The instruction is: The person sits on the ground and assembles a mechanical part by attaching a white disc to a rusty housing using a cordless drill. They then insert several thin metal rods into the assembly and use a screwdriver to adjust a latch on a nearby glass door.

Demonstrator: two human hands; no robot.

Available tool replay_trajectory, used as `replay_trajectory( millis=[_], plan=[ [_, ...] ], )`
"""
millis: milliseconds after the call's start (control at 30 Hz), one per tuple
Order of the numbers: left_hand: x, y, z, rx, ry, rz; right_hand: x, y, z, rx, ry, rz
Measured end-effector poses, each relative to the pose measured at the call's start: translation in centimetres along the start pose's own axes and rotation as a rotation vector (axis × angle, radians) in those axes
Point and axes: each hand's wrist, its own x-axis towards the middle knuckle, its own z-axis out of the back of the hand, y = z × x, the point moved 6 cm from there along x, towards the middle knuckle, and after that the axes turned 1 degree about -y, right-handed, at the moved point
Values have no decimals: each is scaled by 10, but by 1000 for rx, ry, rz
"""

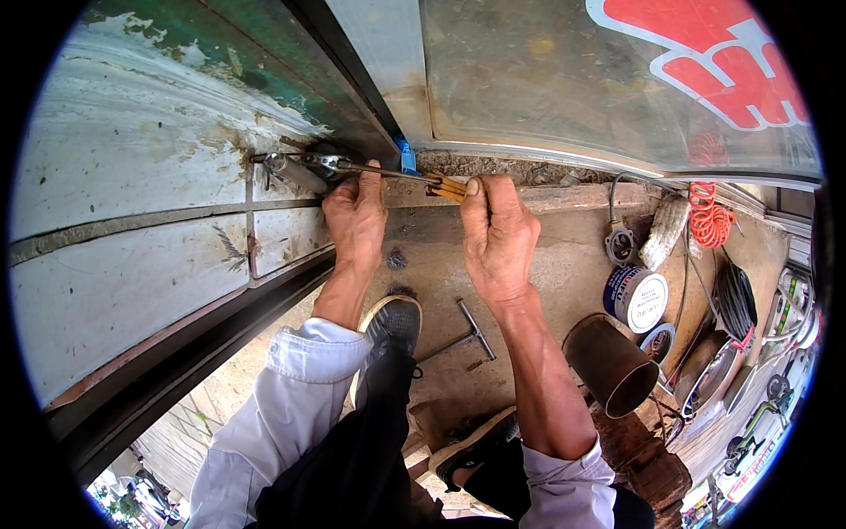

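A screwdriver with a long metal shaft [397, 171] and an amber, dark-streaked handle [446, 187] lies across the space between my hands. My right hand [500, 231] is closed round the handle end, thumb on top. My left hand [356, 219] pinches the shaft near its other end; some of its fingers are hidden underneath. The shaft's tip reaches a shiny metal fitting [328, 162] beside the tiled wall. A grey cylindrical piece [295, 172] sticks out next to that fitting. Just beyond the shaft is a small blue plastic piece [407, 157].
At left runs a worn tiled wall [132, 159]; ahead stands a glass panel [546, 88]. A T-handled wrench [476, 328] lies by my shoe [392, 326]. To the right are a rusty metal can [612, 366], a white-lidded tub [636, 298], a red coiled hose [708, 216] and black cable [734, 300].
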Motion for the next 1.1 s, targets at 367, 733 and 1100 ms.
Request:
replay_trajectory(
  millis=[367,733,1100],
  plan=[
    [1,0,1,22,-3,23,0,-3,-1,24,-8,-13],
    [2,-1,0,7,-13,19,1,-1,-1,23,-45,44],
    [5,1,1,3,-17,5,0,-6,-3,67,-18,-24]
  ],
)
